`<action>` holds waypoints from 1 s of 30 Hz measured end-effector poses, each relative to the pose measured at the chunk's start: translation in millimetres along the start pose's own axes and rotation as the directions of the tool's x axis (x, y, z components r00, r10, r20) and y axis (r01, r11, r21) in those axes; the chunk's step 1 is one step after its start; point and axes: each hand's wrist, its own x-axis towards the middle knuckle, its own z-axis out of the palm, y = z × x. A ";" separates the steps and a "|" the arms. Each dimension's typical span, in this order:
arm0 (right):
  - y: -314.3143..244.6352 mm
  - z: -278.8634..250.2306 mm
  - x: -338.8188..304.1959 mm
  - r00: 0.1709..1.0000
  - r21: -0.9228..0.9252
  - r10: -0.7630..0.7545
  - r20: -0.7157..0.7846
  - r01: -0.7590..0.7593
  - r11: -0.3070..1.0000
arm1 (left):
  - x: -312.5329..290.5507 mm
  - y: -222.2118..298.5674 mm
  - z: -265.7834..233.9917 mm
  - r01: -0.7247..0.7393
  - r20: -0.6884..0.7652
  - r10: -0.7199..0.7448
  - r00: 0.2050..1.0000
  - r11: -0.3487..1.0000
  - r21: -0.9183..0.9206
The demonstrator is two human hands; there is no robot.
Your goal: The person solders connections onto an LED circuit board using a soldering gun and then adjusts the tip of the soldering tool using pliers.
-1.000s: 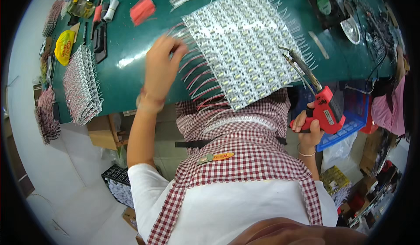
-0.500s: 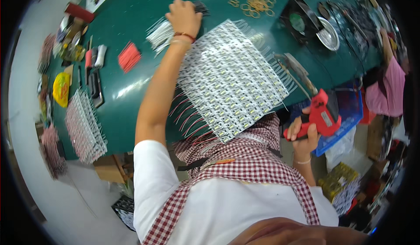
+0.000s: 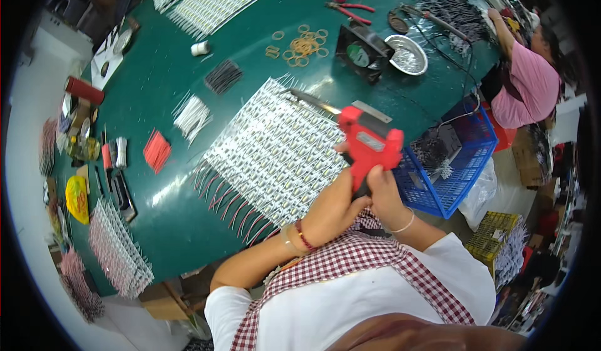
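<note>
A red soldering gun (image 3: 375, 147) with a long metal tip is in my right hand (image 3: 388, 197), whose fingers wrap its grip. My left hand (image 3: 332, 204) closes against the lower grip beside my right hand; its fingertips are partly hidden. The tip points to the far left, over the right part of a panel of white LED modules (image 3: 263, 144). Red and dark wires stick out of the panel's near left side, pale ones from its far side. Beyond it lie bundles of black wires (image 3: 223, 77), white wires (image 3: 192, 118) and red wires (image 3: 157, 150).
Rubber bands (image 3: 305, 45), a black fan-like device (image 3: 363, 53), a metal bowl (image 3: 408, 55) and red-handled pliers (image 3: 350, 13) are at the back. Module strips (image 3: 119, 247) lie left, another panel (image 3: 219, 3) far off. A blue basket (image 3: 451, 188) and a person in pink (image 3: 532, 85) are right.
My left hand has come back from the black wires to the soldering gun's grip. The gun has moved leftward, its tip now over the panel. The view has shifted, showing more of the far table.
</note>
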 end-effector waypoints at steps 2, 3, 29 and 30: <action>-15.4 -11.0 -3.7 0.976 -0.422 0.079 0.201 0.013 0.906 | -2.0 -2.5 -8.0 -0.007 -0.152 -0.012 0.988 0.993 -0.122; -41.5 -17.8 -9.1 0.909 -0.505 0.319 0.267 -0.150 0.850 | -3.0 -1.6 -19.4 0.025 -0.178 -0.042 0.983 0.995 -0.093; -64.0 -202.9 381.0 0.950 -0.839 0.016 0.311 0.283 -0.465 | -32.7 -10.4 -31.7 -0.073 -0.576 -0.229 0.785 0.888 -0.453; -70.1 -198.9 364.5 0.985 -0.961 -0.140 0.098 0.130 0.244 | -32.8 -15.4 -32.2 -0.109 -0.578 -0.198 0.791 0.885 -0.453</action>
